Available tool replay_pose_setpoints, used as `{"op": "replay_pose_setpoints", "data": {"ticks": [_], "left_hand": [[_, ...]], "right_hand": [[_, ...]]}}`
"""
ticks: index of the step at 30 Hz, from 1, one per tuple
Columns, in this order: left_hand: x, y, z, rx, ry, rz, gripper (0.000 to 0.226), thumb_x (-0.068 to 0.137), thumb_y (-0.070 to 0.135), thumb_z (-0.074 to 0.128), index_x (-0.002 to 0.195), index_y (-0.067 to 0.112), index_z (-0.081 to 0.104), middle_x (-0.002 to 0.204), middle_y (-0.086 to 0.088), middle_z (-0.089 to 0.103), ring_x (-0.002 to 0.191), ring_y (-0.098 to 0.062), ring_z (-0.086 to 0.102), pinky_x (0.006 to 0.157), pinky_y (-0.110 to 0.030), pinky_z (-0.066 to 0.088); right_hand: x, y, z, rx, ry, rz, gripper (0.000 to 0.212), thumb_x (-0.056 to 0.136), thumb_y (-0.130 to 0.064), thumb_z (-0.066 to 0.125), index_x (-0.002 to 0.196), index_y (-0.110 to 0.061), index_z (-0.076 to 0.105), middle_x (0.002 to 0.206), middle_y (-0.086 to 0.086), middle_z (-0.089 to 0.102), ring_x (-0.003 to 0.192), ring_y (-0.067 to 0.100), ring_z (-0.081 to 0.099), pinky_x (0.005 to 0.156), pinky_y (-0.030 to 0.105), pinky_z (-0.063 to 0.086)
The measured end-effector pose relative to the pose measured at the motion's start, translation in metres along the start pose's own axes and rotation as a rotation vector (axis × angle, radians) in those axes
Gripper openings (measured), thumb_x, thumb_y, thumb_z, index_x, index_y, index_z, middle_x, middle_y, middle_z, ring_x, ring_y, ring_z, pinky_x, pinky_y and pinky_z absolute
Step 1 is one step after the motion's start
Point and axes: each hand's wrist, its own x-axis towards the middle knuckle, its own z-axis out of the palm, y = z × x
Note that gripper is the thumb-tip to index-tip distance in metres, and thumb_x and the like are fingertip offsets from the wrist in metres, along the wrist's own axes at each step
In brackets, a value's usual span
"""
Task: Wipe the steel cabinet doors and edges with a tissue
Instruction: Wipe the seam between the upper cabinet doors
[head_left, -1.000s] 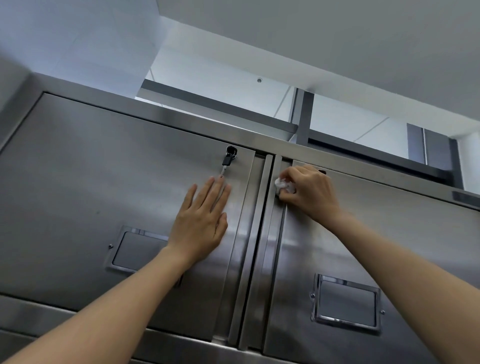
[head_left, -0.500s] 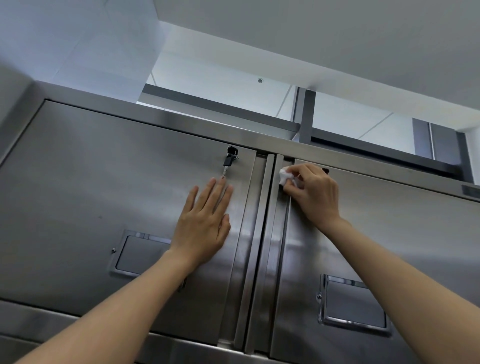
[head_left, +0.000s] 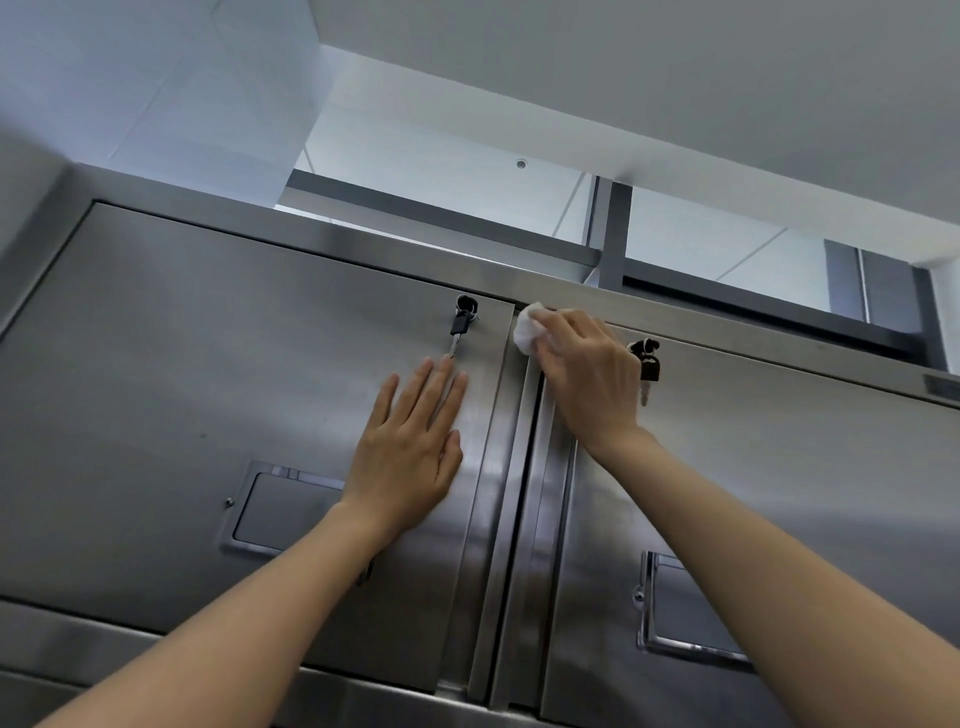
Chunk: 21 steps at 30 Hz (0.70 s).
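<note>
— What are the fingers doing?

— I see the right hand (head_left: 589, 382) with fingers curled, pinching a white tissue (head_left: 527, 332) against the top of the seam between the left door (head_left: 208, 389) and right door (head_left: 779, 467).

— And the other?

— The left hand (head_left: 408, 449) lies flat on the left door, fingers straight and slightly spread, just below its key (head_left: 460, 327).

Left key (head_left: 460, 326): upper centre of frame, hanging from a lock. Right key (head_left: 647, 367): right of centre, hanging likewise. Ceiling (head_left: 623, 78): across the top. Dark window frame (head_left: 613, 234): upper centre to right. Ceiling fixture (head_left: 521, 164): small, round.
</note>
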Motion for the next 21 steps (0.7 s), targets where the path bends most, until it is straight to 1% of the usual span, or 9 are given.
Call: {"op": "replay_pose_setpoints", "data": {"ticks": [4, 6, 7, 8, 9, 11, 14, 17, 21], "left_hand": [[0.000, -0.001, 0.000, 0.001, -0.003, -0.001, 0.060, 0.098, 0.032, 0.028, 0.153, 0.009, 0.034, 0.161, -0.011, 0.028, 0.149, -0.027, 0.025, 0.119, -0.049, 0.020], [0.000, -0.001, 0.000, -0.003, -0.002, -0.003, 0.060, 0.098, 0.032, 0.029, 0.153, 0.009, 0.035, 0.161, -0.011, 0.029, 0.149, -0.027, 0.025, 0.119, -0.048, 0.020], [0.000, -0.001, 0.000, -0.005, -0.002, -0.004, 0.059, 0.098, 0.032, 0.029, 0.153, 0.009, 0.035, 0.161, -0.011, 0.029, 0.149, -0.027, 0.025, 0.119, -0.048, 0.019], [0.000, -0.001, 0.000, -0.004, -0.002, -0.003, 0.059, 0.098, 0.032, 0.029, 0.153, 0.009, 0.035, 0.161, -0.011, 0.029, 0.149, -0.027, 0.025, 0.120, -0.048, 0.019], [0.000, -0.001, 0.000, -0.002, -0.001, -0.001, 0.059, 0.098, 0.032, 0.029, 0.153, 0.009, 0.036, 0.161, -0.011, 0.029, 0.149, -0.027, 0.026, 0.119, -0.049, 0.020], [0.001, 0.000, 0.000, 0.001, 0.007, 0.002, 0.059, 0.098, 0.031, 0.030, 0.152, 0.009, 0.037, 0.160, -0.011, 0.030, 0.149, -0.027, 0.026, 0.119, -0.049, 0.021], [0.001, 0.000, 0.000, -0.006, 0.007, 0.003, 0.059, 0.098, 0.031, 0.031, 0.152, 0.008, 0.038, 0.160, -0.012, 0.031, 0.148, -0.027, 0.027, 0.118, -0.050, 0.022], [0.001, -0.001, 0.000, -0.008, 0.022, 0.009, 0.059, 0.097, 0.031, 0.032, 0.152, 0.009, 0.036, 0.160, -0.011, 0.031, 0.148, -0.027, 0.027, 0.119, -0.049, 0.021], [0.001, -0.002, 0.001, -0.010, 0.015, 0.013, 0.059, 0.099, 0.032, 0.031, 0.153, 0.009, 0.035, 0.160, -0.012, 0.029, 0.149, -0.027, 0.025, 0.120, -0.049, 0.020]], "right_hand": [[0.008, -0.009, 0.015, -0.173, -0.150, -0.118, 0.035, 0.061, 0.002, 0.088, 0.087, -0.018, 0.074, 0.082, -0.002, 0.068, 0.065, 0.020, 0.066, 0.044, 0.019, 0.031], [0.005, -0.013, 0.020, -0.197, -0.167, -0.098, 0.037, 0.058, 0.001, 0.088, 0.087, -0.017, 0.075, 0.083, -0.003, 0.070, 0.070, 0.018, 0.068, 0.043, 0.019, 0.034], [-0.001, -0.017, 0.023, -0.189, -0.148, -0.080, 0.036, 0.062, 0.001, 0.086, 0.093, -0.014, 0.076, 0.089, -0.002, 0.072, 0.079, 0.019, 0.071, 0.046, 0.020, 0.042], [-0.010, -0.022, 0.026, -0.161, -0.137, -0.060, 0.035, 0.068, 0.001, 0.082, 0.102, -0.008, 0.075, 0.100, 0.003, 0.074, 0.094, 0.021, 0.071, 0.057, 0.023, 0.053], [-0.021, -0.028, 0.029, -0.124, -0.144, -0.038, 0.036, 0.076, -0.001, 0.075, 0.112, -0.001, 0.072, 0.112, 0.011, 0.072, 0.110, 0.025, 0.067, 0.074, 0.029, 0.058], [-0.042, -0.038, 0.029, -0.083, -0.225, 0.001, 0.044, 0.091, -0.015, 0.055, 0.127, 0.008, 0.061, 0.132, 0.022, 0.061, 0.129, 0.031, 0.055, 0.102, 0.039, 0.049], [-0.036, -0.040, 0.024, -0.062, -0.380, 0.031, 0.067, 0.098, -0.039, 0.027, 0.140, 0.010, 0.047, 0.149, 0.024, 0.044, 0.143, 0.032, 0.037, 0.118, 0.038, 0.026], [-0.003, -0.035, 0.022, -0.049, -0.526, 0.140, 0.079, 0.096, -0.050, 0.012, 0.153, 0.002, 0.026, 0.163, 0.014, 0.021, 0.153, 0.022, 0.011, 0.122, 0.032, 0.002], [-0.033, -0.048, 0.017, -0.031, -0.476, 0.130, 0.085, 0.093, -0.056, 0.006, 0.155, 0.000, 0.022, 0.164, 0.014, 0.017, 0.153, 0.022, 0.007, 0.122, 0.032, -0.004]]}}
